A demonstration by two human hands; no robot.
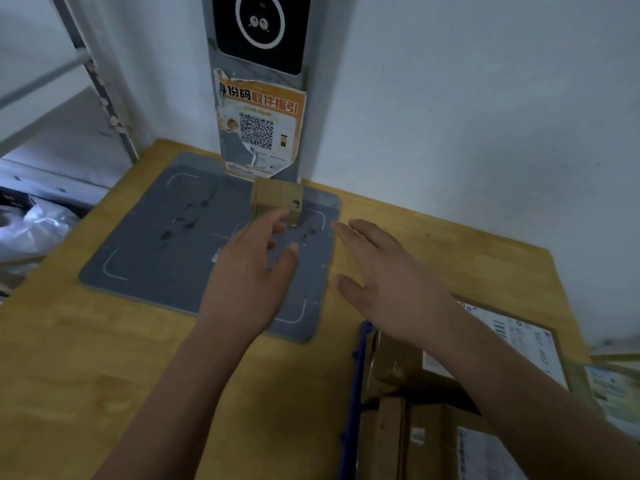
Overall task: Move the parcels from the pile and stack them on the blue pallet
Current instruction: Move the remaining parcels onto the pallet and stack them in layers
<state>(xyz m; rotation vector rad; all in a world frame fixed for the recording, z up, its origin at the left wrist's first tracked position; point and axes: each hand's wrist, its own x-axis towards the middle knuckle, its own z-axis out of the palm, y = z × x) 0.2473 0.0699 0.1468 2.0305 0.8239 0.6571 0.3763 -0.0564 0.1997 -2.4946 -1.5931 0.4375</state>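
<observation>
A small cardboard parcel [274, 197] sits upright at the far edge of a grey mat [162, 237], close to the desk's [86, 375] back edge and right at the foot of a grey post. The post carries a torn orange poster [260, 126] with a QR code and, above it, a black screen [261, 29] with a white ring.

Both arms reach over the desk toward the parcel. The left hand [249, 268] is over the mat with fingers spread and loosely bent, holding nothing. Its fingertips come up to the parcel's near face, though I cannot tell whether they touch. The right hand [388, 282] hangs just beside the mat's right edge, fingers straight and apart, holding nothing.

At the desk's near right corner a blue edge [356, 368] shows, and more parcels [391, 372] with printed labels lie just past it. A metal shelf [52, 98] stands off the desk's left side, with a pale plastic bag [31, 226] below it.
</observation>
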